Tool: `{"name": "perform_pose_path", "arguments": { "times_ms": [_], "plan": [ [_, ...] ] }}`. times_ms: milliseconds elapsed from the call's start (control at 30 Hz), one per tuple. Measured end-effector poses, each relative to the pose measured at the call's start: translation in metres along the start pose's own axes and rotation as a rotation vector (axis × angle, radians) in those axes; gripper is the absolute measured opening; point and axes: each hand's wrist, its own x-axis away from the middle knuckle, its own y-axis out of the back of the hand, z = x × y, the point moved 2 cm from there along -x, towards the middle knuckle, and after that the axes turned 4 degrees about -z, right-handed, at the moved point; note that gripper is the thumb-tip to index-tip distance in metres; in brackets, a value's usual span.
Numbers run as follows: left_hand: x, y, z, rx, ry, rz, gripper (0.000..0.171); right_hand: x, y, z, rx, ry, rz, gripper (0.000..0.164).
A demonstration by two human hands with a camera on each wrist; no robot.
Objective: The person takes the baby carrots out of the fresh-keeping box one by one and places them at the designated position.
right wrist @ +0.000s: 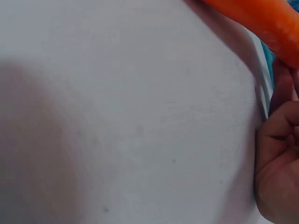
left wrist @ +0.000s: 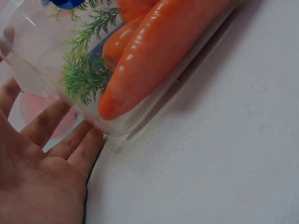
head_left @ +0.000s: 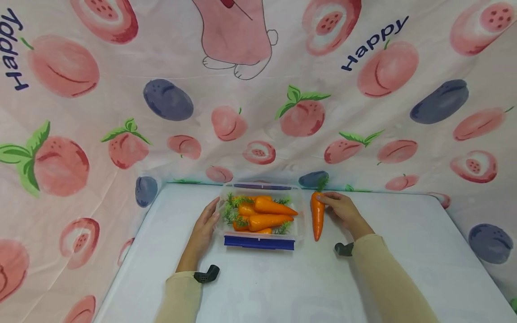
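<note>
"Happy" backdrop [head_left: 258, 96], right hand [head_left: 343, 211] seemingly pinching carrot [head_left: 317, 217]

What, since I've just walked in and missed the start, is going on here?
A person's right hand pinches one orange carrot near its leafy top, just right of an open clear box. The left hand touches the box's left side. Several other carrots lie inside the box, which sits on a white table.

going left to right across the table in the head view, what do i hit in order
Left hand → clear box with carrots inside → single carrot outside it → right hand, pinching that carrot.
</note>
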Motion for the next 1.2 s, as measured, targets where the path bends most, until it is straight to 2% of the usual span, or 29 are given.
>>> {"name": "perform_pose_path", "arguments": {
  "times_ms": [133, 433, 767, 900, 1200],
  "plan": [
    [0.000, 0.000, -0.001, 0.000, 0.005, -0.005, 0.051, -0.001, 0.002, -0.001, -0.018, -0.018, -0.015, 0.077],
    [0.001, 0.000, -0.004, -0.006, 0.005, -0.010, 0.053, -0.005, 0.004, -0.001, -0.034, 0.004, -0.007, 0.072],
    [0.000, 0.002, -0.003, -0.001, 0.002, -0.001, 0.055, -0.010, 0.004, -0.006, 0.022, -0.053, -0.016, 0.080],
    [0.000, 0.001, -0.004, -0.009, 0.001, -0.002, 0.055, -0.011, 0.004, -0.007, 0.012, -0.041, -0.015, 0.081],
    [-0.001, 0.000, -0.001, -0.001, 0.002, -0.002, 0.053, -0.002, 0.008, -0.007, -0.011, -0.023, -0.002, 0.079]
  ]
}}
